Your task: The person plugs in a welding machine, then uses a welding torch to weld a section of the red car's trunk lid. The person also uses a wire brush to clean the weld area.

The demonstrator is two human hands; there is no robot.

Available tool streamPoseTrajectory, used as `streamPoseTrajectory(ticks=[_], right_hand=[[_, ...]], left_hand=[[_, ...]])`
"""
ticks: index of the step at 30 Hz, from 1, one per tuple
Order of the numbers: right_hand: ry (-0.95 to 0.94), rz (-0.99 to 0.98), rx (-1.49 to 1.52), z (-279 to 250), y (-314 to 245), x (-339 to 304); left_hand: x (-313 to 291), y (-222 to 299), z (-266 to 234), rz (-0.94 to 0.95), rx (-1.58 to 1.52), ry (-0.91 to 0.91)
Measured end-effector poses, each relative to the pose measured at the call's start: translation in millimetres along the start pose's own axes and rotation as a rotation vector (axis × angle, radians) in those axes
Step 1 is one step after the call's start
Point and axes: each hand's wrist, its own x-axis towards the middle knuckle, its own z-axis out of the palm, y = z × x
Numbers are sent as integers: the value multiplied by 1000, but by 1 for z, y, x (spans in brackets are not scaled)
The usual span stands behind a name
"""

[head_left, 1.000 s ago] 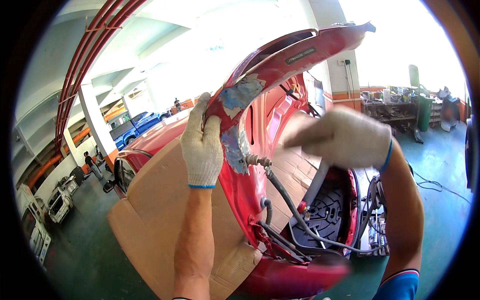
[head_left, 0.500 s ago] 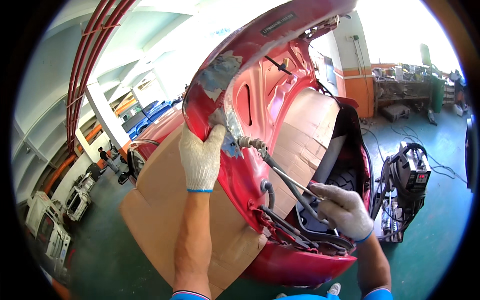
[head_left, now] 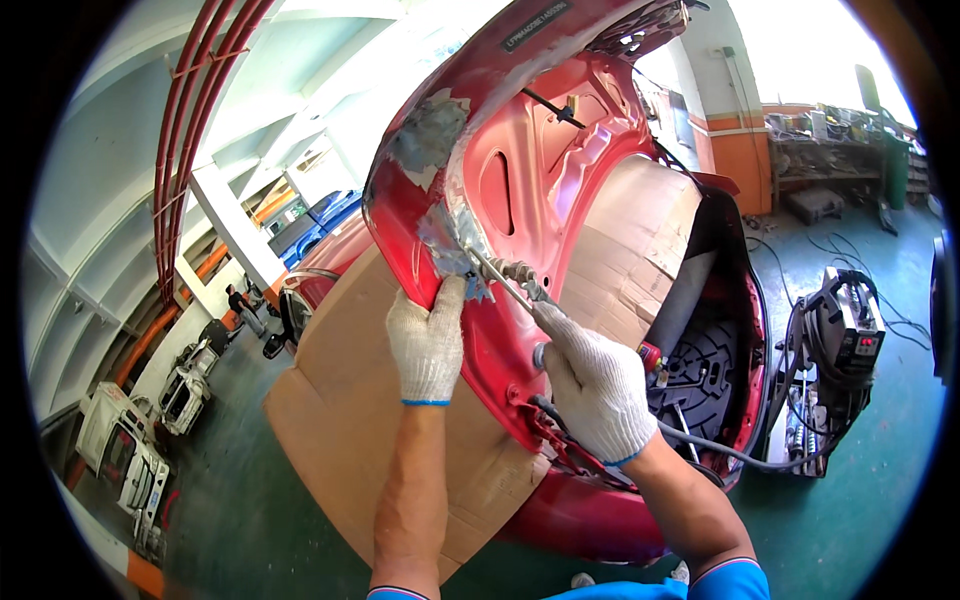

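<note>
A raised red trunk lid (head_left: 395, 240) has bare, ground metal patches along its edge. My left hand (head_left: 428, 345), in a white knit glove, grips the lid's lower edge, thumb on the near face and fingers hidden behind. My right hand (head_left: 598, 385), gloved too, is closed round a thin metal rod (head_left: 512, 290) that slants up to the bare metal edge; its tip lies at or near the panel. A red and black end (head_left: 652, 358) shows beyond the right hand, perhaps the rod's handle. Beside the rod, a ridged metal fitting (head_left: 518, 270) sits against the lid, its dark lead running behind my hand.
Brown cardboard (head_left: 345, 400) covers the car's left side; another sheet (head_left: 635, 235) lies across the opening. A black boxy machine (head_left: 850, 325) stands at right on a cart, a grey cable (head_left: 715, 450) running toward the car. Stripped car bodies (head_left: 125, 450) and a distant person (head_left: 240, 308) are at left.
My right hand has moved up and left with the rod, from over the trunk opening to the lid's edge. My left hand keeps its hold. The view has shifted slightly.
</note>
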Motion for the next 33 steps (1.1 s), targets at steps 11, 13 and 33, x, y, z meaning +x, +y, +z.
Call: streamPoseTrajectory(ticks=[11, 13, 33], right_hand=[[-78, -81, -426, 2, -25, 5], [-83, -81, -474, 4, -27, 9], [55, -79, -407, 26, -24, -2]], left_hand=[[0, -2, 2, 8, -10, -2], [1, -5, 3, 1, -34, 6], [-4, -5, 2, 48, -58, 17]])
